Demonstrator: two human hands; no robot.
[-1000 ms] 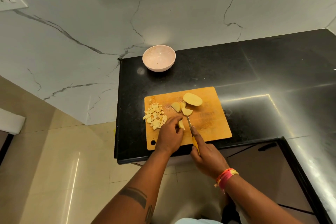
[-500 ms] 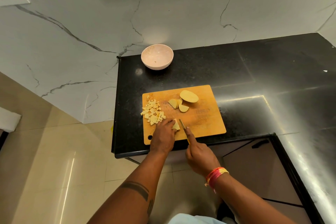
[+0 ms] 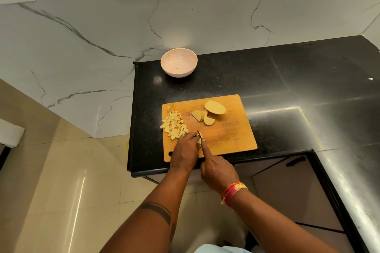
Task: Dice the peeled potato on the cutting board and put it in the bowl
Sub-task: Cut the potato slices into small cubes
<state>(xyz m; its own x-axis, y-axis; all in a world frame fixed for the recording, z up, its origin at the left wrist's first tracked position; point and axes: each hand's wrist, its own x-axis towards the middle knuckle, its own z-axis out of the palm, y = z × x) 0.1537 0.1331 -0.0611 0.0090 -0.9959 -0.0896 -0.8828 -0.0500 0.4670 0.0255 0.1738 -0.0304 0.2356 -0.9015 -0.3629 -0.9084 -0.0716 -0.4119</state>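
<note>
A wooden cutting board [image 3: 230, 137] lies on the black counter. On its left side is a pile of several diced potato pieces [image 3: 174, 125]. Further back lie a large potato half [image 3: 215, 107] and a few slices [image 3: 202, 117]. My left hand [image 3: 185, 151] holds a small potato piece [image 3: 198, 142] down at the board's front, mostly hidden by the fingers. My right hand [image 3: 216, 169] grips a knife [image 3: 199, 134], index finger laid along the blade, which is set into that piece. A pink bowl [image 3: 178, 62] stands empty at the counter's back left.
The black counter [image 3: 287, 92] runs right and turns toward me along the right side. Its left edge drops to a tiled floor [image 3: 61, 191]. A marble wall [image 3: 185, 16] rises behind the bowl. Cabinet doors [image 3: 292, 187] sit under the counter.
The knife blade has come closer to my left hand and down into the held piece, which is now smaller and more hidden. The view shifted slightly.
</note>
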